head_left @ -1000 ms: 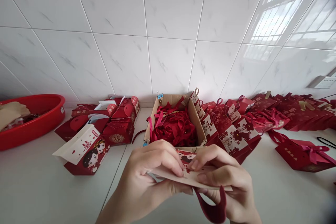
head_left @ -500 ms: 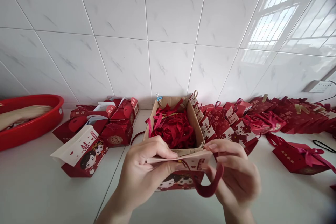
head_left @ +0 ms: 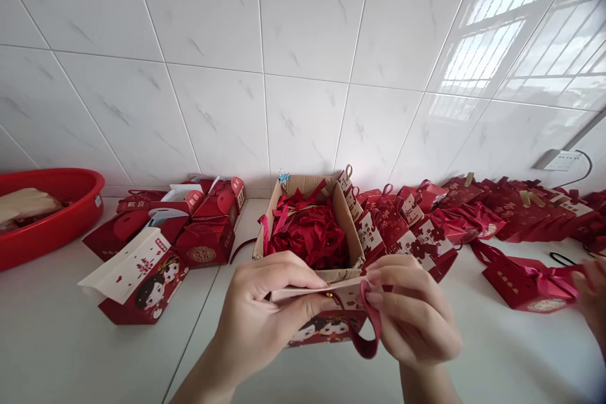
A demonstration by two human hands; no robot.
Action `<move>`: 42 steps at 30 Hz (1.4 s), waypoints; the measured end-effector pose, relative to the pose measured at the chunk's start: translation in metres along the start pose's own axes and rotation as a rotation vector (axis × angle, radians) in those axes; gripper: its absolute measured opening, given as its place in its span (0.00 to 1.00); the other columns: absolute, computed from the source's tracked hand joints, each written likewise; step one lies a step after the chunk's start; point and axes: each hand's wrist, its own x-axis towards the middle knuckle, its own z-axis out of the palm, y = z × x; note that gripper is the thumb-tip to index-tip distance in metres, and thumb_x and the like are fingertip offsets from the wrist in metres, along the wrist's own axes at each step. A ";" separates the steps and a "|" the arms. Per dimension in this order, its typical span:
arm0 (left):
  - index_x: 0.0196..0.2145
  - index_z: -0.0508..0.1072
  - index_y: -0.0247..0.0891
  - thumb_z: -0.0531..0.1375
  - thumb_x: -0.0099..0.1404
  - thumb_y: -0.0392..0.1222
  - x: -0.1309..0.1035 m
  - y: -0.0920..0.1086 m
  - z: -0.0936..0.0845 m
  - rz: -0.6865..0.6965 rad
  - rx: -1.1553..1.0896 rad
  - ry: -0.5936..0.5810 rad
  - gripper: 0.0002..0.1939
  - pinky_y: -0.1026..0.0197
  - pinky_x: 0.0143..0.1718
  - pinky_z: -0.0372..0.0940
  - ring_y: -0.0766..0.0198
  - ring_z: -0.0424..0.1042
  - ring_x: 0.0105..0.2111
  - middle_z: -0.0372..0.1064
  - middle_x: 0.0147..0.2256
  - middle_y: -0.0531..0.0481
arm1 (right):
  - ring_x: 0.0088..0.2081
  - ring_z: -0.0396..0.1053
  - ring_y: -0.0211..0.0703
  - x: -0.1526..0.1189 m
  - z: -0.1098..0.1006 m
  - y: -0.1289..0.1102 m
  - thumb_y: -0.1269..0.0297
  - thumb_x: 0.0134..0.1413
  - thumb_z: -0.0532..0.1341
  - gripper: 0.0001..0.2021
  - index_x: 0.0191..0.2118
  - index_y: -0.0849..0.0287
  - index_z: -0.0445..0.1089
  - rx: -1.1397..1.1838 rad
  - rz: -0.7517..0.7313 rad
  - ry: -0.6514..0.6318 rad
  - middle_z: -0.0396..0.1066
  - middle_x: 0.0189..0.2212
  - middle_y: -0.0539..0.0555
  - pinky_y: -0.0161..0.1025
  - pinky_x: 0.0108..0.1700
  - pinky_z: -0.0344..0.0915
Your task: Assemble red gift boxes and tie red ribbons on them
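Observation:
My left hand (head_left: pixel 279 309) pinches the pale top edge of a red gift box (head_left: pixel 326 328) with cartoon faces on its front. A small gold bead shows beside the left thumb. At the right end of the same top edge, my right hand (head_left: pixel 411 309) pinches a dark red ribbon (head_left: pixel 367 344), which hangs in a loop over the box front. Right behind both hands stands a cardboard box (head_left: pixel 353 227) with a heap of red ribbons (head_left: pixel 312 233) inside.
Red gift boxes (head_left: pixel 203 243) and an open-topped cartoon box (head_left: pixel 142 284) stand left, beside a red basin (head_left: pixel 71 221). Many finished-looking red boxes (head_left: pixel 392 221) line the wall at right. Another person's hand (head_left: pixel 594 290) touches a bow-tied box (head_left: pixel 530 284).
My right hand has closed on the ribbon and drawn it up against the box's top edge. Another person's hand has appeared at the right edge. The view has shifted slightly.

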 end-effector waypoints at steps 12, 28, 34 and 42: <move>0.38 0.76 0.41 0.65 0.58 0.26 -0.006 -0.005 -0.013 0.206 0.080 -0.116 0.13 0.65 0.28 0.71 0.66 0.72 0.26 0.75 0.28 0.49 | 0.39 0.74 0.49 0.010 0.001 -0.037 0.83 0.50 0.58 0.17 0.42 0.59 0.72 0.254 0.439 -0.081 0.75 0.35 0.56 0.48 0.40 0.74; 0.35 0.74 0.37 0.64 0.58 0.23 -0.007 -0.002 -0.015 0.283 0.061 -0.204 0.12 0.63 0.31 0.71 0.67 0.70 0.28 0.73 0.28 0.49 | 0.40 0.77 0.50 0.021 -0.009 -0.043 0.78 0.54 0.61 0.18 0.47 0.51 0.76 0.314 0.495 -0.289 0.79 0.37 0.55 0.47 0.42 0.77; 0.35 0.74 0.36 0.65 0.57 0.22 -0.009 -0.004 -0.015 0.284 0.078 -0.212 0.12 0.64 0.31 0.70 0.67 0.69 0.28 0.73 0.28 0.49 | 0.41 0.76 0.47 0.017 -0.016 -0.032 0.79 0.57 0.59 0.20 0.50 0.51 0.74 0.358 0.418 -0.349 0.78 0.40 0.56 0.45 0.44 0.76; 0.36 0.74 0.37 0.64 0.57 0.21 -0.010 -0.009 -0.017 0.273 0.071 -0.224 0.13 0.63 0.31 0.69 0.66 0.70 0.29 0.73 0.29 0.49 | 0.40 0.76 0.46 0.013 -0.022 -0.025 0.80 0.56 0.60 0.20 0.50 0.51 0.74 0.374 0.416 -0.330 0.75 0.39 0.56 0.42 0.42 0.76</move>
